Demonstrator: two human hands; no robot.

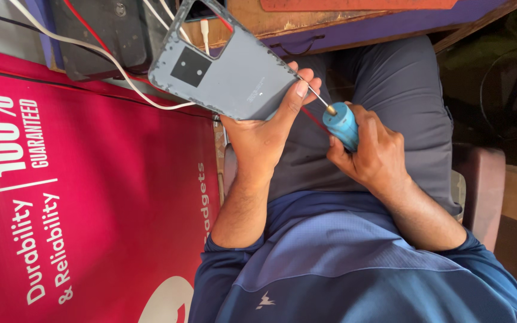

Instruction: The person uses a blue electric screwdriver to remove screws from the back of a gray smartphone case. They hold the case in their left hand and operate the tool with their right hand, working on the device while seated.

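phone: grey phone back (234,81), upper centre of frame, tilted, dark square patch on it
left hand: left hand (261,140) below phone, fingers curled on its lower right edge, thumb flat on back
right hand: right hand (372,152) centre right, fingers closed tight round blue screwdriver (341,124)
tool tip: thin metal shaft touches phone's right edge
around: white cable (121,72) upper left; red mat (85,203) left; grey trousers (390,96) behind hands
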